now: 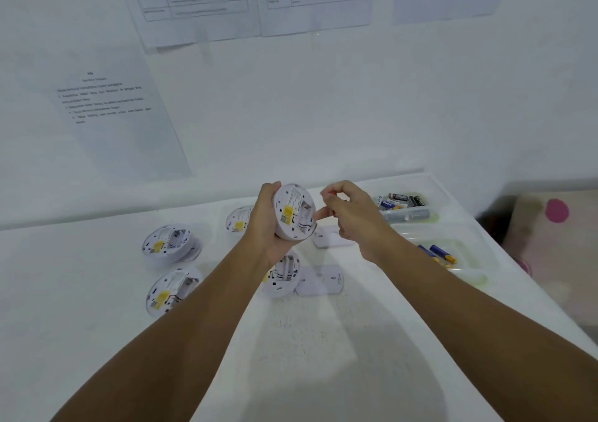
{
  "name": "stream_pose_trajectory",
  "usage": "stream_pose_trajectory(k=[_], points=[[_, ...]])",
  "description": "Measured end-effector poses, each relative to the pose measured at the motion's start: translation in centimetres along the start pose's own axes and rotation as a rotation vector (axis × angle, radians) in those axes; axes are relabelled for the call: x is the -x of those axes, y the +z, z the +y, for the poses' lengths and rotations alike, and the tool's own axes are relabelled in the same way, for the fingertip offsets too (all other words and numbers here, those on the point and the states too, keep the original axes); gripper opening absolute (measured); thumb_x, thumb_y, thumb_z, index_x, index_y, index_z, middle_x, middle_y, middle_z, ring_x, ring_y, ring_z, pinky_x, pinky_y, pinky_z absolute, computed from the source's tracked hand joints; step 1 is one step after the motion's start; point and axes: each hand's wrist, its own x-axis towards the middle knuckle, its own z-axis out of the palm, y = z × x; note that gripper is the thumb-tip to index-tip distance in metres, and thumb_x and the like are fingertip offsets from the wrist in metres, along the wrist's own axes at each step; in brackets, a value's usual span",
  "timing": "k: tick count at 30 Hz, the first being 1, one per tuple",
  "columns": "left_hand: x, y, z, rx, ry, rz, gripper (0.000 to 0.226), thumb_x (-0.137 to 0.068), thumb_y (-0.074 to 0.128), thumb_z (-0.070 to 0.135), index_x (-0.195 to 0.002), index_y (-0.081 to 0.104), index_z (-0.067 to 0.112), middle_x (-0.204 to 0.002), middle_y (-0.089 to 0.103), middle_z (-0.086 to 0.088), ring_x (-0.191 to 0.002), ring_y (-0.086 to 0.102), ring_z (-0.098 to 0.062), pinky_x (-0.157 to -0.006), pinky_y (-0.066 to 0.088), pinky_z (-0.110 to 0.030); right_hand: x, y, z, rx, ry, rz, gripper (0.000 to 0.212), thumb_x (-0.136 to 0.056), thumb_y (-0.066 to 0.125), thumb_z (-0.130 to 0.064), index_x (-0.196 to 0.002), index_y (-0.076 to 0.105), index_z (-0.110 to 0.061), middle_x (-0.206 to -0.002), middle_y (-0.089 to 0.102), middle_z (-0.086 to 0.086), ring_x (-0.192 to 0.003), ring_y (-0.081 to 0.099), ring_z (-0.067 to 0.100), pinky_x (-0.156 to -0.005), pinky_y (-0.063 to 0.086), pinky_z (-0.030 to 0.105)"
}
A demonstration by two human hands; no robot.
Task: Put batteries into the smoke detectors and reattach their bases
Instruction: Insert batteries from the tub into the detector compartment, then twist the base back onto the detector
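Two bare forearms reach in from the bottom edge, with no sleeves in sight. The left hand (pixel 268 224) and the right hand (pixel 352 217) carry no gloves, and no rings, watch or bands show on fingers or wrists.

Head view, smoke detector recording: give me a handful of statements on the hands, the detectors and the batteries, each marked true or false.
1. The left hand holds a smoke detector off the table. True.
2. The right hand grips a battery. False: a fingertip touches the held detector's edge; no battery shows in it.
3. Other detectors lie on the table with yellow labels up. True.
4. The loose batteries lie left of the hands. False: they sit in a clear tray on the right.
5. Printed sheets hang on the wall. True.
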Motion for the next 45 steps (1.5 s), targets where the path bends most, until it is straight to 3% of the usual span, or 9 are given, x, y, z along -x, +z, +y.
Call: stream_pose_trajectory(k=[6,15,21,25,28,31,34,39,45], points=[[-0.6,3.7,-2.7,0.016,-0.077,-0.056,0.033,-0.097,0.058,0.044,-0.091,0.072,0.014,-0.088,0.071,-0.011,-0.093,0.061,-0.031,-0.102,0.049,-0.047,0.8,-6.2,0.9,0.115,0.03,0.121,0.007,-0.097,0.056,-0.021,-0.099,0.063,-0.022,-0.077,0.078,0.003,-0.059,0.046,0.013,-0.048,0.028,0.025],[-1.3,6.4,-4.8,0.0,-0.17,-0.097,0.036,-0.093,0.063,0.046,-0.081,0.08,0.017,-0.096,0.075,-0.011,-0.108,0.06,-0.037,-0.104,0.049,-0.048,2.4,-12.4,3.0,0.451,0.16,0.102,0.014,-0.095,0.052,-0.016,-0.106,0.061,-0.015,-0.099,0.075,0.01,-0.039,0.045,0.005,-0.047,0.032,0.022],[-1.0,6.3,-5.0,-0.005,-0.159,-0.077,0.042,-0.096,0.06,0.045,-0.072,0.081,0.017,-0.086,0.076,-0.009,-0.092,0.063,-0.03,-0.103,0.049,-0.047,2.8,-12.3,2.7,0.644,0.145,0.058,0.024,-0.096,0.054,-0.022,-0.116,0.067,-0.026,-0.11,0.068,0.0,-0.08,0.062,0.013,-0.063,0.05,0.024],[-0.9,6.1,-4.8,-0.004,-0.158,-0.062,0.041,-0.095,0.061,0.045,-0.073,0.08,0.017,-0.085,0.075,-0.009,-0.094,0.062,-0.031,-0.105,0.047,-0.048,2.8,-11.9,1.9,0.704,0.077,0.087,0.015,-0.095,0.052,-0.018,-0.094,0.061,-0.006,-0.102,0.074,0.017,-0.047,0.053,0.003,-0.039,0.035,0.014],[-0.9,5.7,-4.8,0.006,-0.158,-0.065,0.036,-0.094,0.062,0.045,-0.079,0.079,0.016,-0.091,0.073,-0.011,-0.105,0.058,-0.036,-0.105,0.046,-0.048,2.6,-11.8,1.9,0.687,0.085,0.043,0.008,-0.092,0.049,-0.012,-0.086,0.054,-0.014,-0.092,0.069,0.029,-0.045,0.054,0.004,-0.053,0.039,0.023],[-1.0,5.5,-4.8,-0.001,-0.149,-0.075,0.036,-0.093,0.062,0.045,-0.079,0.078,0.016,-0.092,0.071,-0.011,-0.105,0.057,-0.038,-0.107,0.044,-0.05,2.2,-11.6,2.1,0.647,0.109,0.031,0.01,-0.09,0.047,-0.011,-0.083,0.053,-0.014,-0.08,0.056,0.014,-0.067,0.065,0.024,-0.068,0.057,0.04],[-1.0,5.3,-4.7,0.009,-0.142,-0.082,0.037,-0.094,0.061,0.045,-0.08,0.078,0.016,-0.094,0.071,-0.012,-0.102,0.059,-0.037,-0.108,0.043,-0.051,2.2,-11.6,2.2,0.748,0.114,0.033,0.014,-0.094,0.048,-0.015,-0.084,0.057,-0.011,-0.079,0.059,0.013,-0.071,0.064,0.024,-0.052,0.044,0.025],[-0.9,5.2,-4.4,0.045,-0.15,-0.061,0.035,-0.094,0.062,0.045,-0.086,0.077,0.014,-0.105,0.069,-0.013,-0.108,0.058,-0.036,-0.112,0.044,-0.051,2.1,-11.1,2.0,0.704,0.023,0.101,0.027,-0.092,0.049,-0.014,-0.097,0.06,0.01,-0.106,0.067,0.032,-0.088,0.069,0.045,-0.063,0.045,0.032],[-0.4,4.3,-2.8,-0.011,-0.111,-0.092,0.027,-0.085,0.079,0.04,-0.094,0.079,0.015,-0.101,0.075,-0.014,-0.096,0.067,-0.036,-0.103,0.052,-0.049,1.1,-8.4,0.9,0.617,-0.101,0.109,0.014,-0.094,0.053,-0.026,-0.095,0.065,-0.018,-0.097,0.07,0.002,-0.089,0.072,0.024,-0.081,0.059,0.043]])
